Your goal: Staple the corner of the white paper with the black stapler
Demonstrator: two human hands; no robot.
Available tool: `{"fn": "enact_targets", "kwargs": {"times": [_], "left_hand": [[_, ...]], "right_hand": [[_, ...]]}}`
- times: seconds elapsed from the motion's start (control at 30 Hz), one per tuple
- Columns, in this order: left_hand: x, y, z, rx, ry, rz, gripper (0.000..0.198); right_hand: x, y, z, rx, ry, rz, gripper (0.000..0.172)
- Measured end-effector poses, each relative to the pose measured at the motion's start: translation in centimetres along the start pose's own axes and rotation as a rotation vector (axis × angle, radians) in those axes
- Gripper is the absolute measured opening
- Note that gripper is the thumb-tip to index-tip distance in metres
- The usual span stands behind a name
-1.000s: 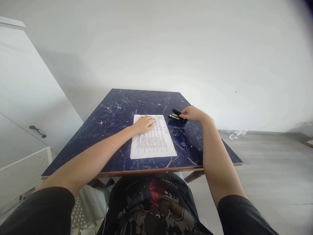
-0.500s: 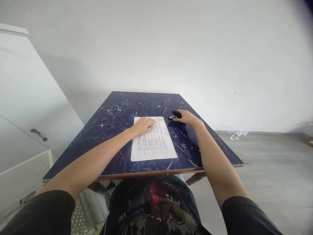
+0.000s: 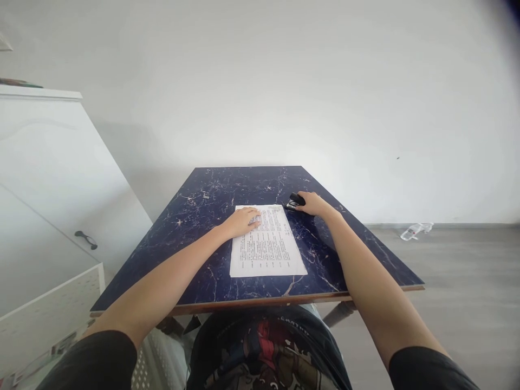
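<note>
A printed sheet of white paper (image 3: 268,252), perhaps several stacked, lies on the dark blue marble-patterned table (image 3: 162,230). My left hand (image 3: 242,221) rests on its upper left part, palm down with the fingers extended. Just off the paper's upper right corner is a black stapler (image 3: 296,199). My right hand (image 3: 313,204) grips it from the right, its front end pointing left toward that corner. The stapler sits low at the tabletop, and my fingers cover its rear part.
A white cabinet (image 3: 52,179) with a dark handle (image 3: 86,239) stands at the left. Behind the table rises a plain pale wall (image 3: 260,81). Some clear plastic (image 3: 416,231) lies on the grey floor at the right.
The whole view has shifted, so everything appears lower and farther right. The stapler's front end is slightly closer to the paper's corner. My left hand stays on the paper.
</note>
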State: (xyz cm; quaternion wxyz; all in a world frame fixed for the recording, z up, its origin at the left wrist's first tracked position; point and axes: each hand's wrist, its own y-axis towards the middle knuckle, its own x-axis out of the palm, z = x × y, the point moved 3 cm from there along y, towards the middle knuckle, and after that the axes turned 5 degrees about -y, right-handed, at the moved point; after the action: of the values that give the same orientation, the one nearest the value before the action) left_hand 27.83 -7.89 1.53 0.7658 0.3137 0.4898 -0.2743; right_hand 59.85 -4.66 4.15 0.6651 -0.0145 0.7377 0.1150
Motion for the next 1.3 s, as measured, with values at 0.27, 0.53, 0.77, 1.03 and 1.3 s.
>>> {"fn": "enact_targets", "kwargs": {"times": [0.27, 0.53, 0.77, 1.03, 1.3], "left_hand": [[-0.4, -0.4, 0.0, -0.01, -0.014, 0.011, 0.049], [-0.5, -0.5, 0.2, -0.009, -0.008, 0.021, 0.046], [-0.2, -0.4, -0.1, 0.002, -0.01, 0.022, 0.045], [0.2, -0.3, -0.7, 0.021, -0.047, 0.042, 0.045], [0.3, -0.3, -0.7, 0.01, -0.079, 0.057, 0.046]], "right_hand": [[-0.2, -0.3, 0.6, 0.023, 0.057, -0.078, 0.047], [-0.2, -0.2, 1.5, 0.099, 0.03, -0.122, 0.059], [-0.2, -0.2, 1.3, 0.047, 0.037, -0.1, 0.048], [-0.1, 0.0, 0.8, 0.039, 0.031, -0.06, 0.039], [-0.9, -0.3, -0.5, -0.002, 0.041, -0.013, 0.029]]}}
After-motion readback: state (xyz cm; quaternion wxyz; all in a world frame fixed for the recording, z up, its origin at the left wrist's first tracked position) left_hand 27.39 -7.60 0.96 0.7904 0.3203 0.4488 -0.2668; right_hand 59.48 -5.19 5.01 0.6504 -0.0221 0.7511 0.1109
